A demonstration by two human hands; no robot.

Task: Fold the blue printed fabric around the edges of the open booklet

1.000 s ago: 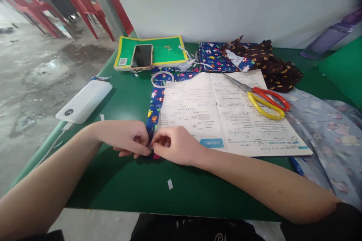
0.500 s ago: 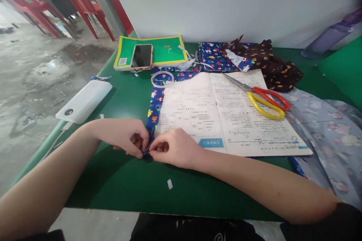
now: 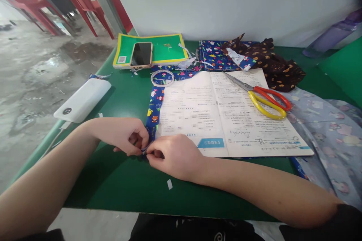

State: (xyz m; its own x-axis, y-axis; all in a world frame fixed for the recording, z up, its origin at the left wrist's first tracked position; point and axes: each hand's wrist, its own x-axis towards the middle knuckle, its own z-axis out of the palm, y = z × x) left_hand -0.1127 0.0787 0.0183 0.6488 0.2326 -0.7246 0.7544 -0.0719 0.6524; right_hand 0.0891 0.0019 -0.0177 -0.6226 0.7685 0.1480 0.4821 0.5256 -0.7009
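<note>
An open booklet (image 3: 192,109) with printed pages lies on blue cartoon-print fabric (image 3: 154,115), which shows as a border along its left and top sides. At the booklet's near left corner, my left hand (image 3: 131,137) pinches the fabric's edge between thumb and fingers. Right beside it, my right hand (image 3: 175,156) is closed on the same corner, fingertips almost meeting the left ones. What exactly lies between the fingertips is partly hidden. A roll of clear tape (image 3: 162,78) rests on the upper left of the fabric. Scissors (image 3: 258,98) with red and yellow handles lie across the right page.
A white power bank (image 3: 82,99) with a cable lies at the table's left edge. Behind are a phone (image 3: 141,54) on a green book (image 3: 164,41), paper scraps, brown fabric (image 3: 274,60) and a purple bottle (image 3: 329,37). Pale printed fabric (image 3: 328,128) spreads on the right.
My right hand has shifted slightly left and tilted at the corner, its fingertips bending down. My left hand stays at the fabric with little movement. The view has moved slightly.
</note>
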